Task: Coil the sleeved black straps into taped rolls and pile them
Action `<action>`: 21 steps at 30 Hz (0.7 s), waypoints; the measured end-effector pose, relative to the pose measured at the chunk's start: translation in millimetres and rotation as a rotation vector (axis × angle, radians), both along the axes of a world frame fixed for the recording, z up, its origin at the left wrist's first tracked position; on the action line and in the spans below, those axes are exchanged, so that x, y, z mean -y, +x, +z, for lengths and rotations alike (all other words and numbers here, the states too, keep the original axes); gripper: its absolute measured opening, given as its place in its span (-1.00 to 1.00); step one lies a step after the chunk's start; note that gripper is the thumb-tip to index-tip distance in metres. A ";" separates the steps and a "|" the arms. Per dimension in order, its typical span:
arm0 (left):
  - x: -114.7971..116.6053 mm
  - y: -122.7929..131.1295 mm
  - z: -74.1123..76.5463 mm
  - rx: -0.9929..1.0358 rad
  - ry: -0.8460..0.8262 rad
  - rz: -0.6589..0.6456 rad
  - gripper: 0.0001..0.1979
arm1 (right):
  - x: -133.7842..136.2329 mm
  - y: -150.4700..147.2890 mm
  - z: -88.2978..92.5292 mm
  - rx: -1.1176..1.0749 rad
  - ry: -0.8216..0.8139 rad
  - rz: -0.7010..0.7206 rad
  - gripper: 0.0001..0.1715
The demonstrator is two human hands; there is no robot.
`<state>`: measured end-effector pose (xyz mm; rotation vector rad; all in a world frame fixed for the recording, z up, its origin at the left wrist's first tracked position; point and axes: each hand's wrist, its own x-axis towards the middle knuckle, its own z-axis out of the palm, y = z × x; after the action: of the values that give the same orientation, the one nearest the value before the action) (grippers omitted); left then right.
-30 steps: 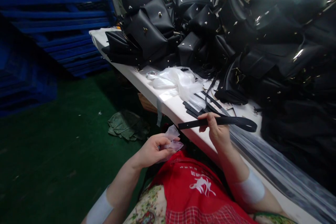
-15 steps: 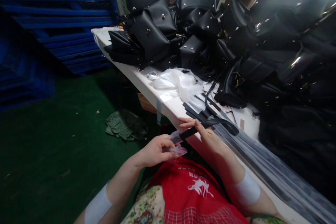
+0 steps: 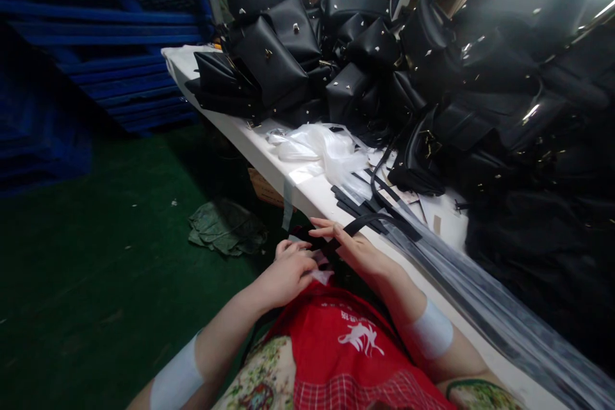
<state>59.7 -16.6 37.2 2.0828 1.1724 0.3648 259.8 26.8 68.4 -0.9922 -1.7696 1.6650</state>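
My left hand [image 3: 288, 269] is closed on a small clear plastic sleeve [image 3: 321, 275] just below the table's edge, above my red apron. My right hand [image 3: 355, 250] holds a black leather strap [image 3: 379, 221] between thumb and fingers, some fingers stretched out. The strap's free end meets the sleeve where the two hands touch. The rest of the strap loops back over the white table [image 3: 317, 195].
A big heap of black handbags [image 3: 432, 77] covers the table's far and right side. Crumpled clear plastic bags [image 3: 321, 147] and several loose black straps [image 3: 360, 202] lie near the edge. Blue pallets [image 3: 96, 32] stand at the left; a green rag [image 3: 225, 227] lies on the floor.
My right hand brought the strap's end down and left to the sleeve in my left hand. The two hands now touch; earlier they were apart.
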 end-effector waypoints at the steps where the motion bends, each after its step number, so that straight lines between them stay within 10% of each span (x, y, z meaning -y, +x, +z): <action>1: -0.4 0.5 0.0 -0.014 0.008 0.006 -0.86 | -0.1 0.0 -1.0 -0.007 -0.004 0.005 -0.34; 13: -2.4 -0.2 9.4 0.367 -0.273 -0.130 -0.76 | -6.3 -8.7 -4.9 -0.057 0.025 0.167 -0.34; 21: 7.0 -10.6 8.2 0.278 -0.176 -0.088 -0.75 | -4.3 -16.2 -12.8 -0.134 -0.193 0.131 -0.34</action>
<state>49.1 -23.7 45.4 1.8555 0.9118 0.4742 243.6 31.1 55.6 -0.8378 -1.6403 1.9659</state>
